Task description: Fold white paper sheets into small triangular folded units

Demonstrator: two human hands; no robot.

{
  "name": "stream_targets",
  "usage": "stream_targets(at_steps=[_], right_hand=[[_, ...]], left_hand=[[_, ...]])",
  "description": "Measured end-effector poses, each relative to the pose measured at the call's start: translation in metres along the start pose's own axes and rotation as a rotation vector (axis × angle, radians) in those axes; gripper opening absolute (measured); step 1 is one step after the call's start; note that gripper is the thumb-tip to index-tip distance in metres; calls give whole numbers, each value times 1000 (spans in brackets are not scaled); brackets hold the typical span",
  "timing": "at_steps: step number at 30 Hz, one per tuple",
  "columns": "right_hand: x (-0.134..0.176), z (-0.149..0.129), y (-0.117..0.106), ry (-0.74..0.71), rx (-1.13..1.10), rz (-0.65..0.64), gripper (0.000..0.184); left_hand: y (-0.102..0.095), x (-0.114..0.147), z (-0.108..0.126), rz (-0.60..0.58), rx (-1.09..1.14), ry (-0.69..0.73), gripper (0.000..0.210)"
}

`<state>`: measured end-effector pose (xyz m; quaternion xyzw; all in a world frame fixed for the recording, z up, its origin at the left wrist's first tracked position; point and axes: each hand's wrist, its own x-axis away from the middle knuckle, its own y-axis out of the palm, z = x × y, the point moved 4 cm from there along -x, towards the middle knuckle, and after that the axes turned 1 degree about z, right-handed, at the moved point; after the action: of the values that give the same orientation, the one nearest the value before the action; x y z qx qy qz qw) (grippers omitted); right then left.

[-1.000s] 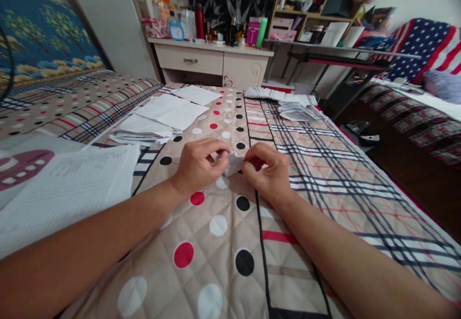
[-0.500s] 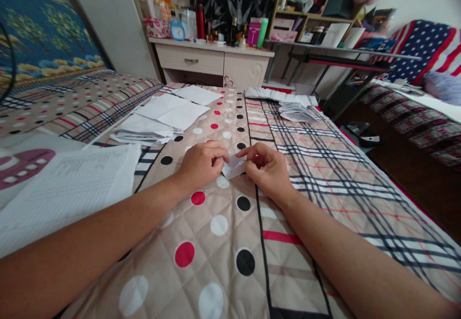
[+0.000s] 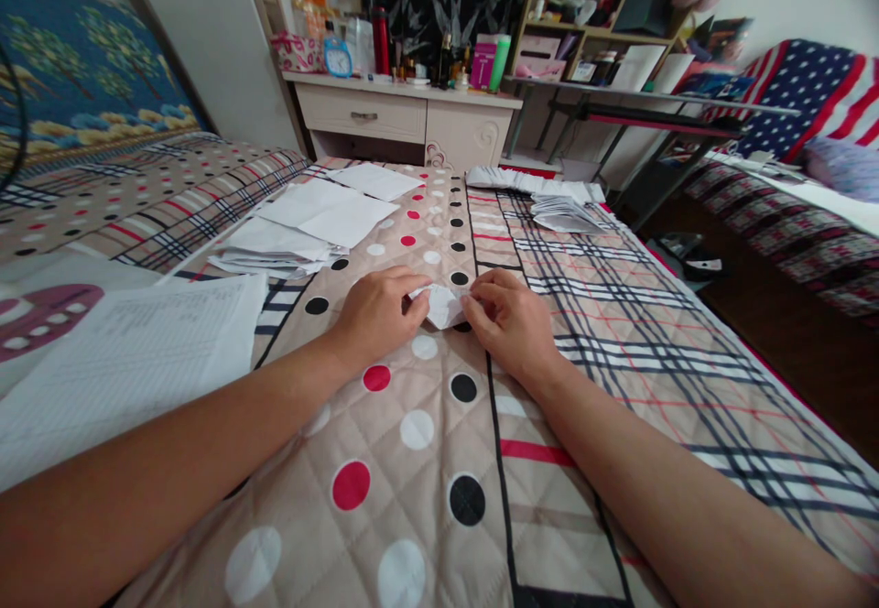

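A small folded piece of white paper (image 3: pixel 445 309) is held between my two hands, just over the patterned bedspread (image 3: pixel 426 388). My left hand (image 3: pixel 381 310) pinches its left edge between thumb and fingers. On the opposite edge, my right hand (image 3: pixel 512 320) grips the paper with thumb and fingertips. The lower edge of the paper comes to a blunt point towards me. Its outer ends are hidden behind my fingers.
Left of my hands lie loose white sheets (image 3: pixel 322 210) and a stack of papers (image 3: pixel 271 249). Nearer on the left is a printed sheet (image 3: pixel 137 342). Folded papers (image 3: pixel 564 212) lie at the far right beside a long white bundle (image 3: pixel 528 180). A dresser (image 3: pixel 385 114) stands beyond the bed.
The paper now shows wider and flatter between my hands, its left end reaching further into my left fingers. My right fingers have curled in closer on its right edge.
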<state>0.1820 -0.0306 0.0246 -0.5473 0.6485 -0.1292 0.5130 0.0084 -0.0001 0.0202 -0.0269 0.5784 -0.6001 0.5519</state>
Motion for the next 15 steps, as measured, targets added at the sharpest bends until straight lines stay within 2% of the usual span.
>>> stream_targets(at_steps=[4, 10, 15], right_hand=[[-2, 3, 0, -17, -8, 43, 18], [-3, 5, 2, -89, -35, 76, 17], [-2, 7, 4, -16, 5, 24, 16]], left_hand=[[0, 0, 1, 24, -13, 36, 31], [1, 1, 2, -15, -38, 89, 32], [-4, 2, 13, -30, -109, 359, 23]])
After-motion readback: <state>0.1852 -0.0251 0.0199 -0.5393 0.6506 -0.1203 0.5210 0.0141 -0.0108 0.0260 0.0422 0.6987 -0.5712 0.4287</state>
